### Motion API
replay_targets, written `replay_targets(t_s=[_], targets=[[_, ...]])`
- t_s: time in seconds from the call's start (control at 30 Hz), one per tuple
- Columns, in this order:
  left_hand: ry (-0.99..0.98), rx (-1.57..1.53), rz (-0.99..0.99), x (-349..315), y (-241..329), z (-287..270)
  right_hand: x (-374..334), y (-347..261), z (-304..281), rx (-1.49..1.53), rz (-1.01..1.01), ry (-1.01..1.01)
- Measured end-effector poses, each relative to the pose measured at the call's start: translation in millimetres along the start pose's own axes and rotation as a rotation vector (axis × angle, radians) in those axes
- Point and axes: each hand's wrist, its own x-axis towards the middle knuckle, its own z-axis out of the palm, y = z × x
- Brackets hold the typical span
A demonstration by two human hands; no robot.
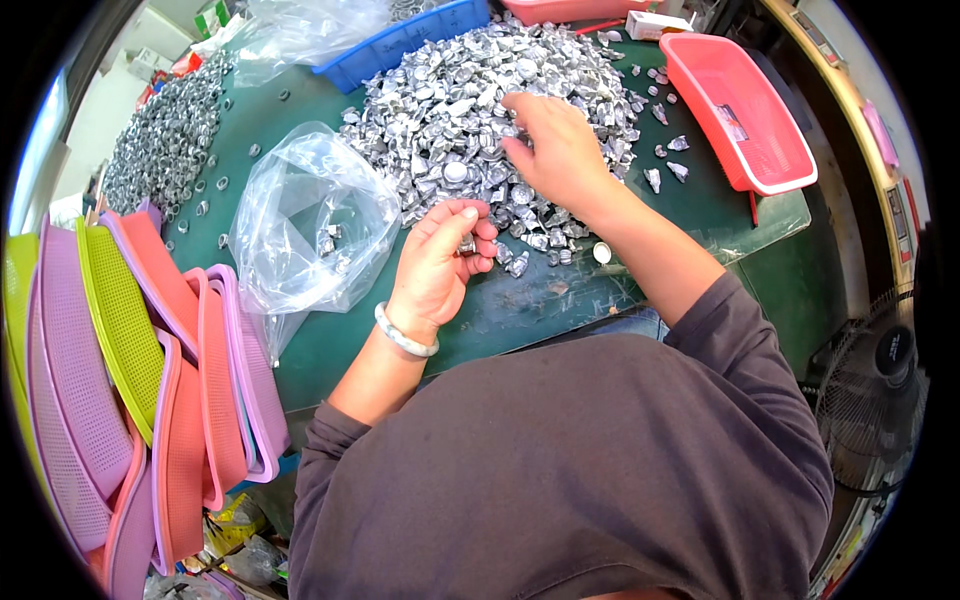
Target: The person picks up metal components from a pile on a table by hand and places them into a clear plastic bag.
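A large heap of small silvery metal castings [450, 110] covers the middle of the green table. My left hand [435, 255], with a pale bangle at the wrist, is closed at the near edge of the heap. Between its curled fingers shows a small metal casting [467, 244]. Over the right part of the heap reaches my right hand [560, 150], its thumb and forefinger apart at the castings; its other fingers are partly hidden. Left of my left hand lies an open clear plastic bag [275, 215] with a few metal pieces in it.
Stacked purple, green and coral plastic baskets [75, 370] crowd the left side. A pile of metal rings [165, 140] sits at far left. A blue tray [410, 45] borders the heap's back. A coral basket [745, 115] stands right, a fan [870, 400] beyond the table.
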Motion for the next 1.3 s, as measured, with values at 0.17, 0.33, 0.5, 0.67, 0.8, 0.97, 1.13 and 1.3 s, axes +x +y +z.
replay_targets(t_s=[0.17, 0.33, 0.5, 0.67, 0.8, 0.97, 1.13, 1.3], targets=[[0.026, 0.045, 0.067, 1.4, 5.1, 5.8, -11.3, -22.1, -25.6, 0.451, 0.154, -0.093], [0.023, 0.080, 0.129, 2.3, 12.2, 12.4, -21.1, -37.2, -39.3, 0.560, 0.046, -0.102], [0.042, 0.193, 0.156, -0.8, 12.9, 13.9, -24.9, -43.7, -42.6, 0.658, 0.028, -0.119], [0.078, 0.233, 0.152, -3.8, 13.4, 16.0, -30.9, -40.2, -36.2, 0.753, 0.076, -0.129], [0.084, 0.231, 0.139, -5.5, 12.8, 16.1, -35.4, -40.1, -32.5, 0.879, 0.153, -0.139], [0.086, 0.218, 0.103, -6.5, 11.8, 15.5, -38.1, -40.1, -35.5, 0.982, 0.247, -0.237], [0.078, 0.208, 0.089, -7.3, 11.0, 14.7, -40.4, -41.6, -31.8, 1.045, 0.298, -0.178], [0.081, 0.207, 0.086, -8.9, 10.6, 15.1, -42.6, -41.2, -30.1, 1.047, 0.309, -0.187]])
